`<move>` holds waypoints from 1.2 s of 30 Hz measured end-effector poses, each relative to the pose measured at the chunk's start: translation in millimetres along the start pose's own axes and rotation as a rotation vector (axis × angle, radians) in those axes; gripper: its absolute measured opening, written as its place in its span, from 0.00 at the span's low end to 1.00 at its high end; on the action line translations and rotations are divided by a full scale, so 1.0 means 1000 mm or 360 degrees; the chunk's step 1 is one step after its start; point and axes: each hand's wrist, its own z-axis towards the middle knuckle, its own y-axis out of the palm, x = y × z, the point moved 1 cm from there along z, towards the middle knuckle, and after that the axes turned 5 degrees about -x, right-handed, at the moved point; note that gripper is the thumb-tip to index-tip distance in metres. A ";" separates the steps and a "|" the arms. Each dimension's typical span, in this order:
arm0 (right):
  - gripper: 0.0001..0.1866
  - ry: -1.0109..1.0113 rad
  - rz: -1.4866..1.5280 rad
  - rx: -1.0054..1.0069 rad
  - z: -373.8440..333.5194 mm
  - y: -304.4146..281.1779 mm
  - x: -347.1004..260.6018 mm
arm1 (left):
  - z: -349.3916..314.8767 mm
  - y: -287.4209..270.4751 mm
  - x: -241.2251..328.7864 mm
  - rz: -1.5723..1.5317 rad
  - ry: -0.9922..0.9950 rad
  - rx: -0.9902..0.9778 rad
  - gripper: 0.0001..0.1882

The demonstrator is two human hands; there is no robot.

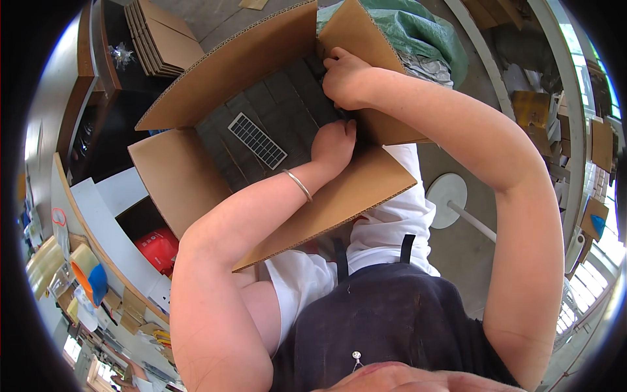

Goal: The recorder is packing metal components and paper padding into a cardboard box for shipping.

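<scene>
An open cardboard box [179, 160] stands in front of me with its flaps raised. Dark grey flat pieces [281, 91] are packed close together inside it, and a small white-framed panel with dark cells [257, 140] lies slantwise on top of them. My left hand [334, 149], a bangle at its wrist, reaches in over the near flap to the box's right side, fingers bent inward. Farther up that side, my right hand [346, 80] is curled by the inner wall beside the right flap. Both hands look closed; whatever their fingertips grip is hidden.
Folded cardboard sheets [160, 39] lean at the upper left. A green plastic sheet [418, 32] lies beyond the box. A red object [158, 250] sits below a white ledge at left. On the right floor stands a round white base with a pole [447, 199].
</scene>
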 end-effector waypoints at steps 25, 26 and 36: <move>0.12 0.0244 0.0723 0.0096 -0.045 -0.051 0.007 | -0.057 -0.032 0.005 -0.0279 -0.0075 0.0149 0.21; 0.12 0.0259 0.0732 0.0099 -0.048 -0.052 0.006 | -0.058 -0.033 0.004 -0.0330 -0.0144 0.0133 0.21; 0.10 0.0352 0.0673 -0.0061 -0.055 -0.058 0.002 | -0.056 -0.041 0.011 -0.0320 -0.0117 0.0153 0.21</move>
